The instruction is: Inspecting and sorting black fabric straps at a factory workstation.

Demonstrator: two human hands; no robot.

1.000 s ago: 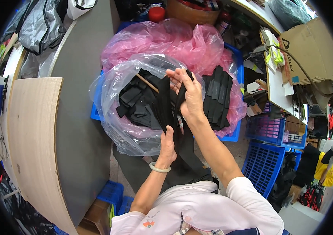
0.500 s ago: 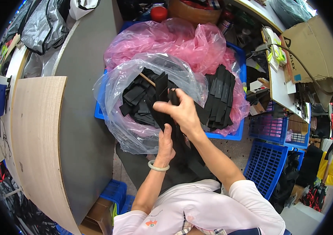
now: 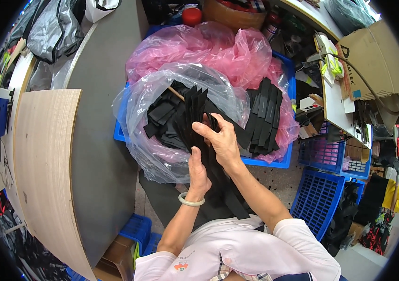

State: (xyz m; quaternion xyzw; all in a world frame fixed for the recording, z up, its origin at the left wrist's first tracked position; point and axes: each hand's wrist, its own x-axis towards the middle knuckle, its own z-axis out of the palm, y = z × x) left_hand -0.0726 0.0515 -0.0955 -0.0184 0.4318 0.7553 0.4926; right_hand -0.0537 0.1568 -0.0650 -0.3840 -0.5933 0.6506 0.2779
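A bundle of black fabric strips stands between my two hands, its upper ends fanned apart. My left hand supports the bundle from below, thumb up and fingers mostly hidden behind the strips. Higher on its right side, my right hand grips the strips, with some bent over at its fingertips. Just beyond, a clear plastic bag holds a loose heap of black pieces and a thin wooden stick. More black strips lie in overlapping rows at the right. Long black strips also hang toward my lap.
Bag and strips sit in a blue crate lined with pink plastic. A grey table with a curved wooden board flanks the left. Blue baskets stand at the right, below a white shelf.
The bundle's upper ends have spread into a fan. My right hand has shifted slightly down and right, its thumb drawn back from across the strips; my left hand stays nearly in place.
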